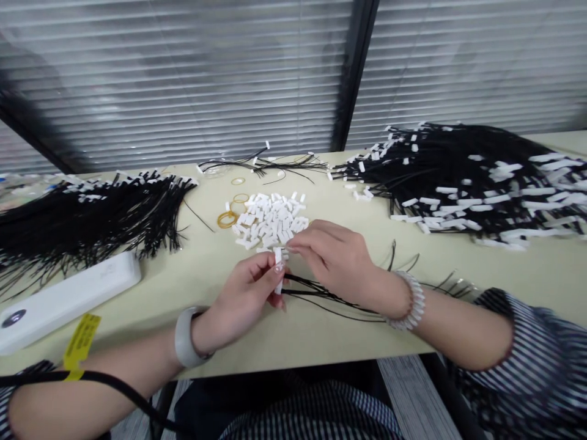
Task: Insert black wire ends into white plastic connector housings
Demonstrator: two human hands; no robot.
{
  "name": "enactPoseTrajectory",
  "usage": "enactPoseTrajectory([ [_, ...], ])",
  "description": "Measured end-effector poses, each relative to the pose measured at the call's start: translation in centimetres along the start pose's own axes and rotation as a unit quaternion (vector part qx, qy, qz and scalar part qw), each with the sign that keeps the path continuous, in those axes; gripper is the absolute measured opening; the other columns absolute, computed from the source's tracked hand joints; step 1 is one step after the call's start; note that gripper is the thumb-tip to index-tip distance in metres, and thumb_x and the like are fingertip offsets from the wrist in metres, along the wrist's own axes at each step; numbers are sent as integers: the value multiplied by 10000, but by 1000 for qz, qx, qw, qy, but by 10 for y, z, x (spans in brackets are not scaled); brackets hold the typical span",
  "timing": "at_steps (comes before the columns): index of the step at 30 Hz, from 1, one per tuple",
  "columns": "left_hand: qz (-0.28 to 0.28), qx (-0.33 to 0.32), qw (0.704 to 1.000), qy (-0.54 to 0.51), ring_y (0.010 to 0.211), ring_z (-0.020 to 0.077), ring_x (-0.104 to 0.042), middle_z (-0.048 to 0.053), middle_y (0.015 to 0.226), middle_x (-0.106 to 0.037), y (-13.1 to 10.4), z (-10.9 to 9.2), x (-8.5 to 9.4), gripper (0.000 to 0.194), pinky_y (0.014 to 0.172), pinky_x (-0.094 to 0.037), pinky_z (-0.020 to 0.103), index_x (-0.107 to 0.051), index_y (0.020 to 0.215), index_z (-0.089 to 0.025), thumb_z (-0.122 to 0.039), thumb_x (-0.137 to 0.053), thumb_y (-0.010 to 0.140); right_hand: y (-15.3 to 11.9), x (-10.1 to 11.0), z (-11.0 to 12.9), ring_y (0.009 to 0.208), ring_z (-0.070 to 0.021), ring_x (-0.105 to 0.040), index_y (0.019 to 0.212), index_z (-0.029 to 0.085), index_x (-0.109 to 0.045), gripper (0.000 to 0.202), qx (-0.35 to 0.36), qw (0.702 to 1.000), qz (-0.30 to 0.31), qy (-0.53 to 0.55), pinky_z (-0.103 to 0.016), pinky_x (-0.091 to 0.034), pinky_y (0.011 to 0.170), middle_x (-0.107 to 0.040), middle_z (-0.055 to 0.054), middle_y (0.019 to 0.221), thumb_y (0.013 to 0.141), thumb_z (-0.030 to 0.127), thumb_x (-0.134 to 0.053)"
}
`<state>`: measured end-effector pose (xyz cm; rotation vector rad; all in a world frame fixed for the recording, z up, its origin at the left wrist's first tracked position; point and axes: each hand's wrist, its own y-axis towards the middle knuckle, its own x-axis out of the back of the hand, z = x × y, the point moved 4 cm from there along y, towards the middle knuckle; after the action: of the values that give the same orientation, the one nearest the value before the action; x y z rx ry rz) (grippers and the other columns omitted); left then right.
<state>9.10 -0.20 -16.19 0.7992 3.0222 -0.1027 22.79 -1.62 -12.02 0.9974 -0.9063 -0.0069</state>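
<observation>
My left hand [250, 290] pinches a white plastic connector housing [279, 269] upright between thumb and fingers. Several black wires [321, 292] run from the housing off to the right, passing below my right hand [332, 253]. The right fingertips are pressed together close to the housing's upper end; whatever they grip there is too small to make out. Just beyond both hands lies a pile of loose small white connectors [273, 217].
A bundle of black wires [92, 214] lies at left, behind a long white device [68, 299]. Another large wire bundle [458, 165] with white connectors fills the right. Yellow rubber bands [226, 220] sit beside the pile. A black cable [123, 388] crosses my left forearm.
</observation>
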Motion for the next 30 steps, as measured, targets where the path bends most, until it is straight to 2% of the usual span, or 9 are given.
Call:
enactPoseTrajectory([
  [4,-13,11,999,-40,485,58,-488,-33,617,-500,1,1,2,242,469,-431,180,-479,640,-154,-313,-567,800,6,5,-13,757,-149,-551,891,152,-603,153,30,998,10,-46,-276,-461,700,-632,-59,795,856,151,-454],
  [7,-30,18,998,-59,500,65,-493,-24,645,-529,2,2,4,215,482,-434,192,-496,676,-155,-312,-574,799,10,20,-26,796,-179,-552,873,179,-613,153,29,994,-4,-107,-313,-453,704,-632,-71,828,842,149,-466],
  [10,-44,15,996,-80,496,64,-500,-24,684,-545,3,3,5,192,484,-430,202,-505,714,-158,-315,-576,800,12,42,-30,707,-165,-540,797,198,-603,67,-23,990,-41,-130,-294,-425,628,-602,-50,760,814,222,-543],
  [12,-53,11,994,-93,492,65,-502,-28,686,-542,3,4,6,189,483,-425,206,-503,721,-160,-316,-576,798,12,49,-28,541,-111,-476,687,199,-564,145,-72,994,2,-76,-254,-376,527,-539,2,599,811,273,-557],
  [15,-61,8,993,-101,492,65,-501,-32,673,-533,3,3,6,188,487,-420,207,-507,721,-158,-314,-584,790,8,42,-20,410,-61,-343,549,182,-476,299,-91,982,165,-5,-228,-288,454,-405,54,443,833,268,-510],
  [18,-65,8,993,-94,484,60,-496,-36,663,-527,3,3,6,186,485,-415,202,-520,736,-154,-321,-582,790,3,30,-15,466,-67,-403,570,177,-514,293,-74,962,263,6,-231,-302,505,-468,46,495,847,268,-485],
  [22,-69,6,995,-69,484,62,-500,-40,639,-510,2,3,6,188,491,-416,204,-527,741,-154,-328,-574,795,2,17,-12,624,-91,-506,702,189,-594,205,-74,957,273,60,-234,-357,612,-591,21,676,860,273,-493],
  [26,-64,2,997,-51,489,62,-499,-41,629,-499,3,3,5,201,500,-420,204,-511,727,-156,-333,-572,799,3,11,-6,603,-84,-469,636,170,-536,259,-81,956,270,80,-225,-346,612,-535,29,620,878,199,-448],
  [30,-61,-5,998,-22,506,65,-499,-40,625,-486,2,2,4,219,507,-422,203,-494,704,-157,-338,-565,804,3,8,-4,605,-82,-444,641,162,-511,262,-93,956,273,59,-225,-321,599,-522,28,626,886,224,-441],
])
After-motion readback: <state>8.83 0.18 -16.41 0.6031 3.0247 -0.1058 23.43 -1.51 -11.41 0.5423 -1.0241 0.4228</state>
